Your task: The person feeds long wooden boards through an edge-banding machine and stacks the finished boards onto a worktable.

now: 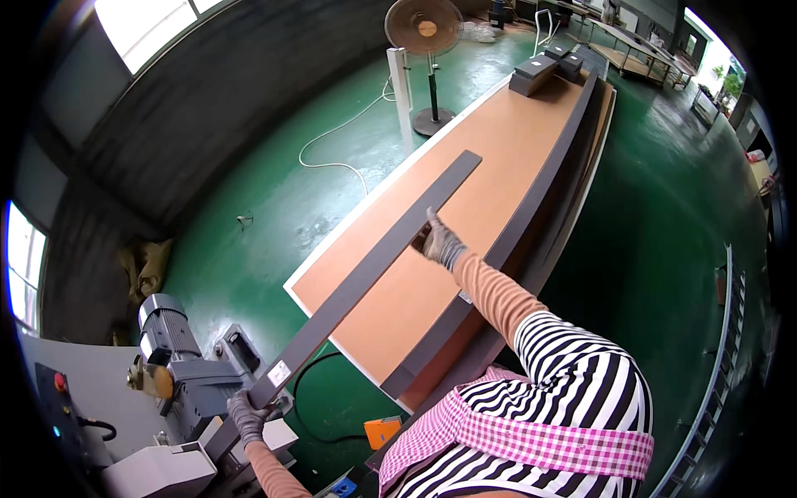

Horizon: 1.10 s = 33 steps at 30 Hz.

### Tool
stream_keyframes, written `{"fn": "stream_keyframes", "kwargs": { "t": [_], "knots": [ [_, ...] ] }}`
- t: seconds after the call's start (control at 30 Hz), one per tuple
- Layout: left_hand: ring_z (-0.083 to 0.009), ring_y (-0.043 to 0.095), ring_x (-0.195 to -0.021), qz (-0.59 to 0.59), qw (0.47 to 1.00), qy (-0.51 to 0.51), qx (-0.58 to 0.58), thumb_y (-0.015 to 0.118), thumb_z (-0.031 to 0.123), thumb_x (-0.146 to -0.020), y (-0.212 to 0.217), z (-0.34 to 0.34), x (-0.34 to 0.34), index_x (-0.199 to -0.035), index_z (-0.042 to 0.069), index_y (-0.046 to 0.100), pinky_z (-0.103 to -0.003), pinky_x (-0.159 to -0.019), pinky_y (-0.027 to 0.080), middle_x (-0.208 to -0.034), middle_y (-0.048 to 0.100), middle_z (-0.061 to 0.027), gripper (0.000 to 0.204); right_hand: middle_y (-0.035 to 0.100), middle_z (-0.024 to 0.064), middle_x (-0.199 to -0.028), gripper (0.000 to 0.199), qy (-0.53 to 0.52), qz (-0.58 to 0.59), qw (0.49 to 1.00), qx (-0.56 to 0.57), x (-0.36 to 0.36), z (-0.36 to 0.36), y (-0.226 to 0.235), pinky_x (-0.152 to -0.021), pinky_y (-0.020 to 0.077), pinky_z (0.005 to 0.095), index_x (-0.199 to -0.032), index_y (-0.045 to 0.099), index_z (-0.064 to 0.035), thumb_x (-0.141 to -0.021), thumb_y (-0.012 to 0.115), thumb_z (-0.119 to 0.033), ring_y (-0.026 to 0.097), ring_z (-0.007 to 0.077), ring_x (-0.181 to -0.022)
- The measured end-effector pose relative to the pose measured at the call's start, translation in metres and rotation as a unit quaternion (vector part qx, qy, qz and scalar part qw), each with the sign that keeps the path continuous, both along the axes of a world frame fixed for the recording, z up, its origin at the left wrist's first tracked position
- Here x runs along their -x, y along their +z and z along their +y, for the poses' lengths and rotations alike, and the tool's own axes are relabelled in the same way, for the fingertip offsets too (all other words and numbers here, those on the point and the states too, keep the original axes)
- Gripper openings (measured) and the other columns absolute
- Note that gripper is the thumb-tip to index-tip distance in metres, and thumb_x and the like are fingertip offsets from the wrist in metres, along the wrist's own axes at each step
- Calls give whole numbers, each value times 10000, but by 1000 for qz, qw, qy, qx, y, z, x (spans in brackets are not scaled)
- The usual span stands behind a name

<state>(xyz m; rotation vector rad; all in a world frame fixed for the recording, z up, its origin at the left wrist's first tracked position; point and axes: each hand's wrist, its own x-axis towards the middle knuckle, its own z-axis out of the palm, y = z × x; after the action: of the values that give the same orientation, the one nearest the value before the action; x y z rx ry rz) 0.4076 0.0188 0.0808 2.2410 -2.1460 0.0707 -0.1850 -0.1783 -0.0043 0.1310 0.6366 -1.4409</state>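
A long, flat dark grey plank with a white label slants from the machine up over the tan tabletop. My left hand, in a grey glove, is closed round its lower end beside the machine. Further up, my right hand, gloved too, grips the right edge with the thumb at the top; its other fingers are partly hidden. Beside me on the lower left stands the machine, with a grey motor. The plank's near end passes into the machine area, where its tip is hard to make out.
More long grey planks lie along the table's right side, and short grey blocks sit at its far end. A fan and a white post stand beyond. An orange box, a black cable and a ladder-like rail are lower down.
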Motion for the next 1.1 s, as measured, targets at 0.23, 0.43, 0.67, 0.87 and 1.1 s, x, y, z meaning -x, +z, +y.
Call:
{"fn": "stream_keyframes", "kwargs": {
  "t": [0.23, 0.43, 0.67, 0.87, 1.1],
  "knots": [
    [-332, 586, -832, 102, 995, -4, -8, 880, 309, -405, 11, -23, 84, -931, 61, 619, -435, -752, 473, -845, 611, -156, 637, 574, -1, -773, 338, 267, -51, 954, 127, -142, 77, 2, -821, 490, 358, -840, 595, -141, -793, 735, -445, 541, 186, -749],
    [-359, 605, -885, 97, 994, -53, -19, 859, 337, -498, 24, -53, 162, -976, 57, 637, -451, -761, 480, -892, 642, -172, 597, 664, 85, -998, 345, 301, -18, 953, 24, -233, 91, -19, -828, 525, 389, -975, 618, -117, -851, 670, -435, 623, 218, -926],
    [-324, 506, -1136, 38, 993, -107, 6, 867, 397, -505, 16, -40, 131, -1349, 104, 427, -471, -1011, 336, -1197, 559, -134, 996, 652, 67, -1021, 509, 206, 29, 977, 45, -146, 50, -13, -839, 546, 430, -1100, 570, -79, -842, 641, -512, 634, 225, -944],
    [-291, 635, -933, 2, 998, -52, 24, 785, 296, -594, 20, 0, 72, -1241, 176, 519, -493, -908, 387, -960, 676, -108, 709, 670, 59, -982, 500, 43, 100, 985, -132, -10, 22, -15, -751, 568, 341, -1056, 593, -95, -840, 625, -545, 654, 190, -873],
    [-308, 619, -776, 38, 995, -64, -70, 835, 311, -501, 26, -13, 118, -993, 98, 626, -426, -739, 503, -818, 639, -127, 575, 670, 79, -1018, 390, -69, -80, 993, -53, 52, 12, -45, -814, 547, 456, -1055, 578, -66, -862, 654, -397, 650, 267, -923]
  ]
}}
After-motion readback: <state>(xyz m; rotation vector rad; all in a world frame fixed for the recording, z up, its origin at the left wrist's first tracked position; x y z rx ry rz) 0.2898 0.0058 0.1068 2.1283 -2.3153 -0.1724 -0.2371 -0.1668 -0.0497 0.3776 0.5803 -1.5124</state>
